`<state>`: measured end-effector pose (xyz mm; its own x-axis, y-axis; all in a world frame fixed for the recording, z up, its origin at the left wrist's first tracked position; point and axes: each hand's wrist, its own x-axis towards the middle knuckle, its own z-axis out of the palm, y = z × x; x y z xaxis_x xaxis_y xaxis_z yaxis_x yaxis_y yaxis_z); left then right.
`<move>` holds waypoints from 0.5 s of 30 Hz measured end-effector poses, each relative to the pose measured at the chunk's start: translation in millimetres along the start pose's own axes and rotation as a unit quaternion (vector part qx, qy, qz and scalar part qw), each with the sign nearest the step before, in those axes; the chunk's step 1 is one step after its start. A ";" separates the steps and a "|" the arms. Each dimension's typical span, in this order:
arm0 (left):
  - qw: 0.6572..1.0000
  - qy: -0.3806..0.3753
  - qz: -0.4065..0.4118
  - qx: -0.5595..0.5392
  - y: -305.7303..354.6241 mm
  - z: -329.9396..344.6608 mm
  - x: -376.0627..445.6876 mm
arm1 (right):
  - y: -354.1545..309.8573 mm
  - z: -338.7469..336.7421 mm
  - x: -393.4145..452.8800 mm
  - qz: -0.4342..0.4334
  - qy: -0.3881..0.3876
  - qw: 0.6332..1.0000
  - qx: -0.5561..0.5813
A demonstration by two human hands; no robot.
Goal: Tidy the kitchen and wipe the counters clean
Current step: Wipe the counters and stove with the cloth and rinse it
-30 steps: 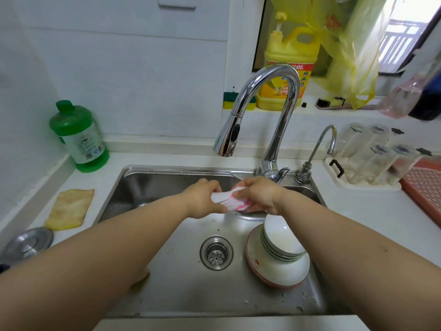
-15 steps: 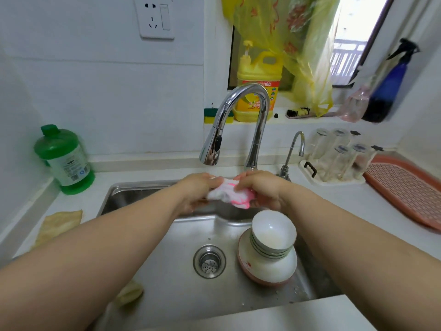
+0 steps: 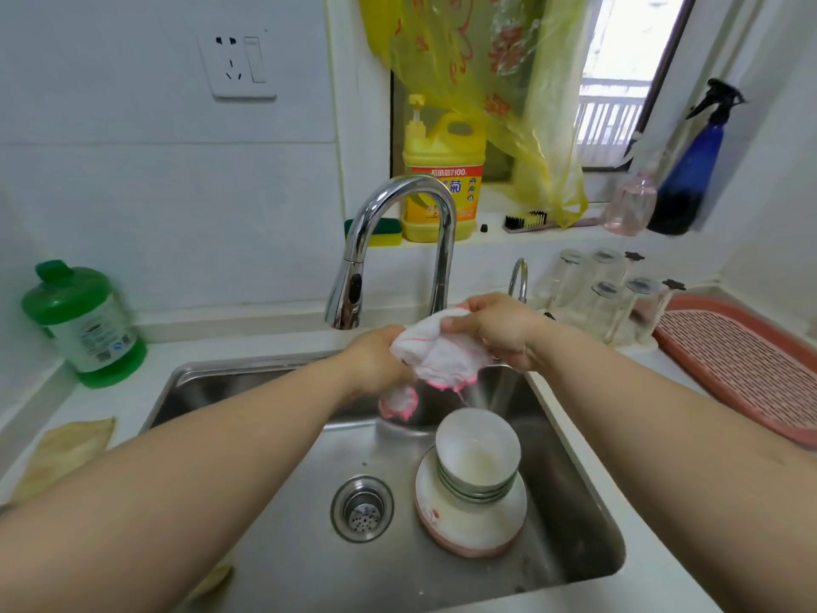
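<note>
Head view, nearest first: both forearms reach out over the steel sink (image 3: pixel 274 564), where a stack of bowls (image 3: pixel 476 457) sits on a plate (image 3: pixel 468 524) just right of the drain (image 3: pixel 362 508). Above the sink's far half, the left hand (image 3: pixel 376 365) and the right hand (image 3: pixel 499 329) both grip a white cloth with pink edging (image 3: pixel 437 356), fingers curled round its bunched ends; a loose tail hangs below the left hand. The cloth is held in the air beneath the chrome faucet (image 3: pixel 398 241), slightly right of its spout, and no water appears to run.

This looks like wringing before the counters get wiped. To do it well, keep the cloth over the basin rather than the counter (image 3: pixel 247 347), twist the two ends in opposite directions, and gather in the hanging tail so it does not drip onto the bowls. A damp cloth, not a soaked one, should wipe cleanly.

At the left, a yellowish rag (image 3: pixel 66 449) lies on the counter, with a green bottle (image 3: pixel 86 323) beyond it. Farther back on the sill stand a yellow detergent jug (image 3: pixel 442 179), a sponge and a brush.
</note>
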<state>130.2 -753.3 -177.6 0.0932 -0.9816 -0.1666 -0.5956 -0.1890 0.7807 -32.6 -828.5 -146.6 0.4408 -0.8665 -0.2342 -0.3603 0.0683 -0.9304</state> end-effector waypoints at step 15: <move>0.964 0.161 -0.011 -0.212 55.1 8.6 45.2 | 3.9 -63.6 32.3 -0.026 -0.147 0.986 -0.079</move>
<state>94.7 -807.8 -147.2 0.3862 -0.9214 -0.0437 -0.2175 -0.1370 0.9664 -72.0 -887.6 -139.8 0.6724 -0.6847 -0.2812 -0.4448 -0.0701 -0.8929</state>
